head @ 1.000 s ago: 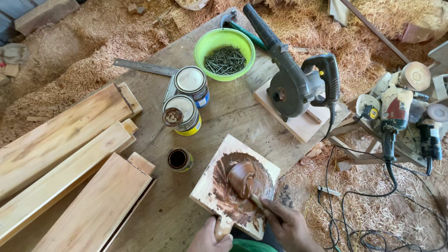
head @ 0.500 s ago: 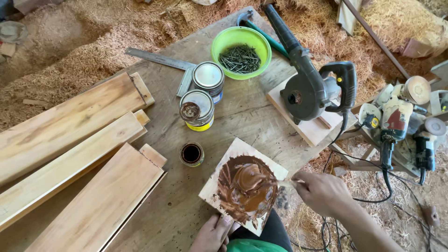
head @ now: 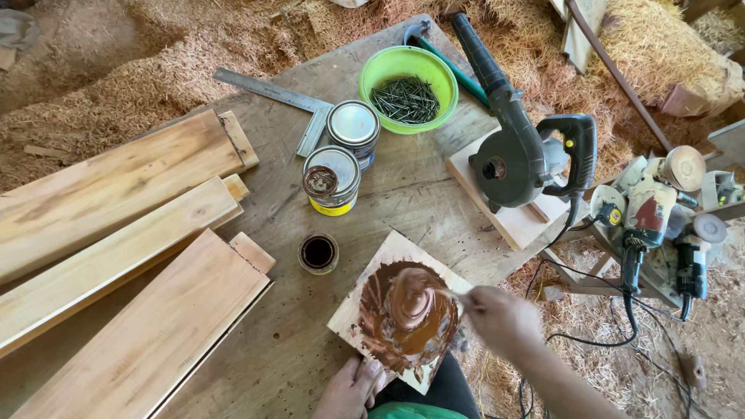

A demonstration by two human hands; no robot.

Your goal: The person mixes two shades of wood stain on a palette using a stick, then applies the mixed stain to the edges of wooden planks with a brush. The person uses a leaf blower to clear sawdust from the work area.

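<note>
On the workbench, the right hand (head: 500, 318), gripping a thin blade, has come back from the edge to the brown paste (head: 407, 314) heaped on the board (head: 388, 252), which the left hand (head: 349, 388) steadies, so mixing goes on.

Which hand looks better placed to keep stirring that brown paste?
The right hand, probably: it holds a tool whose tip reaches into the paste. The left hand grips the near edge of the board, steadying it.
</note>
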